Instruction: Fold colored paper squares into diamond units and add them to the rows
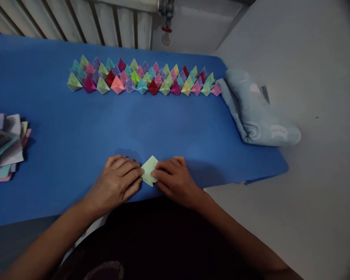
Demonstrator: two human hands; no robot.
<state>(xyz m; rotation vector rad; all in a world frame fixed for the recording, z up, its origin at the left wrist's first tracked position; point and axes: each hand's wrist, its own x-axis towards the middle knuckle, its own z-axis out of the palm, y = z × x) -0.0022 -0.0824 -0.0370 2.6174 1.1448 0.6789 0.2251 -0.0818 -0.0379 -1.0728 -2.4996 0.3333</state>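
Note:
A small pale green folded paper (pixel 149 170), roughly diamond-shaped, lies between my two hands near the front edge of the blue table. My left hand (pixel 116 181) pinches its left corner, with the fingers curled together. On the right side, my right hand (pixel 175 179) grips the paper between closed fingers and thumb. Farther back, several rows of folded paper shapes (pixel 153 86) in green, pink, red, purple, yellow and blue stand side by side.
A loose stack of coloured paper sheets (pixel 10 151) sits at the left of the blue table (pixel 76 128). A folded light blue cloth (pixel 259 116) rests at the right against the wall. Behind the table is a white radiator (pixel 102 23) with a red-handled valve (pixel 166 29).

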